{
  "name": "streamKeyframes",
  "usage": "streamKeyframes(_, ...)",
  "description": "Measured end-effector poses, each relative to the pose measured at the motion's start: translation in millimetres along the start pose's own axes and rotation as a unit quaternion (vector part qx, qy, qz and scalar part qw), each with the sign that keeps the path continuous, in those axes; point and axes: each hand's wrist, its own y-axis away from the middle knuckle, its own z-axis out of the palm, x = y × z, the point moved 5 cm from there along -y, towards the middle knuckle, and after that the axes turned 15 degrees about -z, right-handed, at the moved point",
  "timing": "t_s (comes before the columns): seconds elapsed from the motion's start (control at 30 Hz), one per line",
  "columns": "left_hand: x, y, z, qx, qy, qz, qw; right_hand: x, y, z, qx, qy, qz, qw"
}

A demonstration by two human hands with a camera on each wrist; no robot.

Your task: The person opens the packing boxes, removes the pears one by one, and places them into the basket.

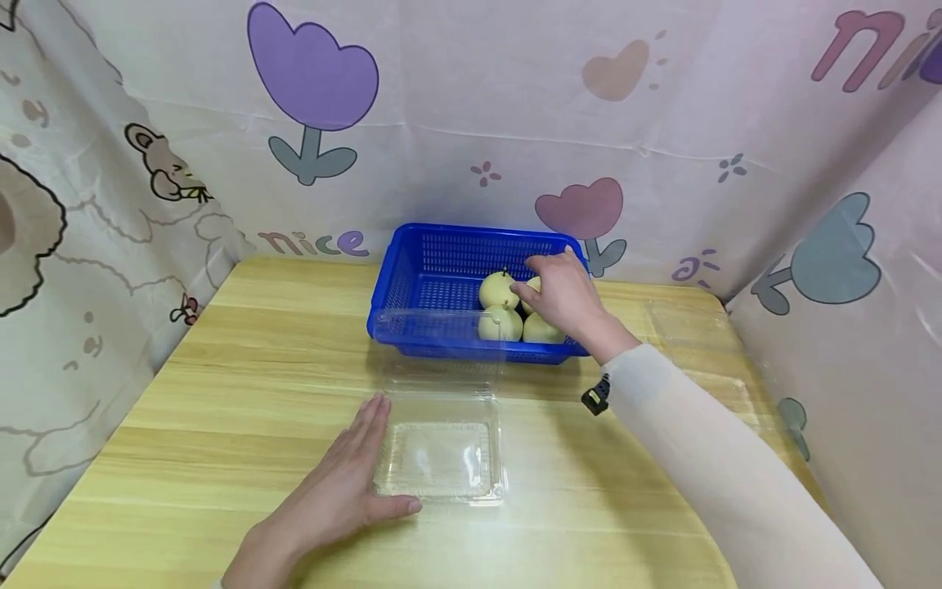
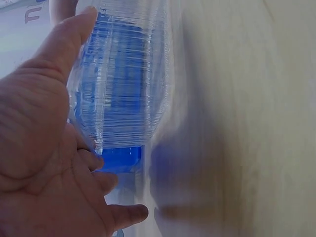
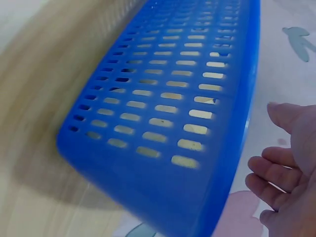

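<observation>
In the head view a blue plastic basket [image 1: 412, 343] stands at the back of the table, with several round pale-yellow pears [image 1: 500, 325] in its right half. My right hand [image 1: 565, 293] reaches over that end, its fingers spread above the pears and partly hiding them. The right wrist view has this hand [image 3: 291, 173] beyond the basket's rim, fingers loosely bent and nothing between them. An empty clear plastic clamshell box [image 1: 441, 458] lies in front with its lid raised against the basket. My left hand [image 1: 346, 474] rests along the box's left side, fingers straight and thumb at the near edge.
More clear plastic packaging [image 1: 724, 393] lies at the table's right side. A printed curtain [image 1: 456, 98] hangs right behind the basket and along both sides of the wooden table [image 1: 243, 368]. The raised lid overlaps the basket's front in the head view.
</observation>
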Motion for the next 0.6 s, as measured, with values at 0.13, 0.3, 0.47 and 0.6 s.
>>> streamKeyframes(0.13,-6.0,0.6,-6.8,0.004,-0.001,-0.009,0.9999,-4,20.0,-8,0.039,-0.002,-0.010,0.9992)
streamKeyframes(0.3,-14.7,0.5,-16.7,0.007,0.001,-0.017,0.9998,-10,45.7,-12,0.115,-0.008,-0.041,0.9925)
streamKeyframes(0.47,-29.8,-0.6,-29.8,0.010,0.004,-0.024,0.9996,-20,73.2,-10,0.193,-0.011,-0.073,0.9784)
streamKeyframes(0.6,-48.1,1.0,-41.0,0.010,0.011,-0.035,0.9993,-28,95.7,-4,0.222,-0.019,-0.085,0.9712)
